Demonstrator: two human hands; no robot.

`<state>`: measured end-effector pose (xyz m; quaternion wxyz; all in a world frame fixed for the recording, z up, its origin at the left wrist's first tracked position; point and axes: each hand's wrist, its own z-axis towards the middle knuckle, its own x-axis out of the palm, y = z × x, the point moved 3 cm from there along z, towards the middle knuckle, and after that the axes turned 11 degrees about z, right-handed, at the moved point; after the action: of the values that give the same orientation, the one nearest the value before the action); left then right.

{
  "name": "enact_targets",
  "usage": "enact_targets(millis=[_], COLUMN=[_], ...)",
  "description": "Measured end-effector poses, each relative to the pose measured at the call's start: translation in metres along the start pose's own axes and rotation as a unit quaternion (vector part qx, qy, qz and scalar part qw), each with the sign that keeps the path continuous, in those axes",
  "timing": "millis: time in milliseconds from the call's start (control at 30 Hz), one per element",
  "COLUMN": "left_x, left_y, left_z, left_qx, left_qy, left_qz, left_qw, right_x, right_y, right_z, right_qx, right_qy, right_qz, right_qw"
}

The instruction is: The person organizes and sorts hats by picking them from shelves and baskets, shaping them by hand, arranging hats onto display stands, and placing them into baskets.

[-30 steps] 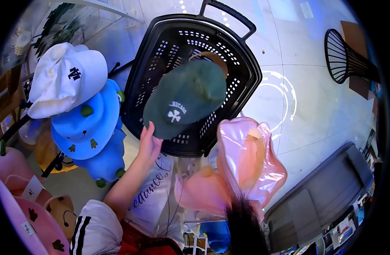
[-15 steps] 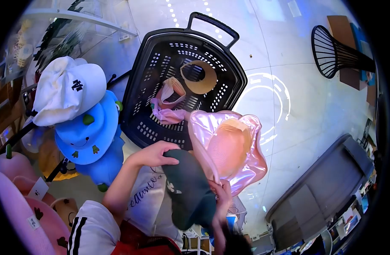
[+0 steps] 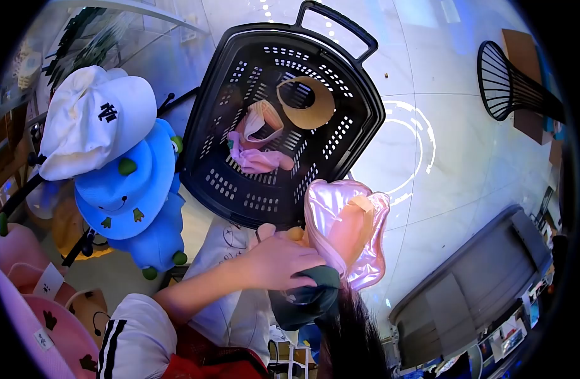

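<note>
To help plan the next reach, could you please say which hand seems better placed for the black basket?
Probably the left hand: it shows close to the black basket, though against the green cap; the right hand cannot be made out.

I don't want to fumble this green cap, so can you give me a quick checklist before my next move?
1. Left hand at the green cap: ok, the hand overlaps the cap's upper edge.
2. Secure grip on the cap: cannot tell, the undersides of the fingers are hidden.
3. Right hand visible: not ok, it can't be made out.
4. Cap clear of the shiny pink hat: cannot tell, they meet in the picture but contact isn't clear.
5. Bare floor in the black basket: ok, slotted plastic shows around the tan visor and pink fabric.
</note>
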<state>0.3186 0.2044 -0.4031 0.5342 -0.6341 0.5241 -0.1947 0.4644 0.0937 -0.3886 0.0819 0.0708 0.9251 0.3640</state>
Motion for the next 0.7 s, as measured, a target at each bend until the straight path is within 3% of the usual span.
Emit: enact_targets(millis=[33, 67, 100, 133, 167, 200, 267, 333, 400, 433, 500, 600, 633, 700], left_x=[-0.004, -0.004, 0.003, 0.001, -0.003, -0.003, 0.022, 0.047, 0.074, 0.079, 0.074, 0.080, 0.081, 0.071], left_y=[0.002, 0.022, 0.060, 0.097, 0.142, 0.182, 0.268, 0.326, 0.381, 0.396, 0.403, 0.366, 0.347, 0.293], left_z=[0.001, -0.001, -0.001, 0.002, 0.008, 0.017, 0.037, 0.058, 0.075, 0.082, 0.093, 0.077, 0.076, 0.074], left_qx=[0.023, 0.005, -0.041, -0.120, -0.193, -0.239, -0.265, -0.310, -0.266, -0.230, -0.263, -0.086, -0.039, 0.004], left_qy=[-0.026, -0.122, -0.259, -0.356, -0.406, -0.444, -0.348, -0.114, -0.010, -0.014, 0.178, 0.176, 0.125, 0.175], left_qz=[-0.004, -0.190, -0.249, -0.389, -0.295, -0.077, 0.128, 0.272, 0.490, 0.539, 0.411, 0.321, 0.344, 0.360], left_qw=[0.999, 0.974, 0.932, 0.841, 0.843, 0.860, 0.890, 0.904, 0.830, 0.810, 0.854, 0.927, 0.930, 0.917], right_x=[0.001, 0.002, 0.003, 0.004, 0.005, 0.007, 0.010, 0.014, 0.016, 0.017, 0.020, 0.028, 0.031, 0.039], right_y=[-0.001, -0.001, -0.003, -0.004, -0.006, -0.010, -0.020, -0.032, -0.046, -0.053, -0.063, -0.071, -0.073, -0.078], right_z=[0.005, 0.011, 0.017, 0.023, 0.029, 0.036, 0.043, 0.055, 0.061, 0.060, 0.058, 0.054, 0.054, 0.052], right_qx=[0.001, 0.002, 0.003, 0.003, 0.004, 0.004, 0.007, 0.015, 0.024, 0.031, 0.046, 0.064, 0.068, 0.073], right_qy=[-0.004, -0.009, -0.012, -0.018, -0.021, -0.024, -0.027, -0.027, -0.030, -0.030, -0.030, -0.027, -0.024, -0.019], right_qz=[0.002, 0.005, 0.008, 0.012, 0.014, 0.016, 0.025, 0.022, 0.023, 0.023, 0.023, 0.028, 0.030, 0.037], right_qw=[1.000, 1.000, 1.000, 1.000, 1.000, 1.000, 0.999, 0.999, 0.999, 0.999, 0.998, 0.997, 0.997, 0.996])
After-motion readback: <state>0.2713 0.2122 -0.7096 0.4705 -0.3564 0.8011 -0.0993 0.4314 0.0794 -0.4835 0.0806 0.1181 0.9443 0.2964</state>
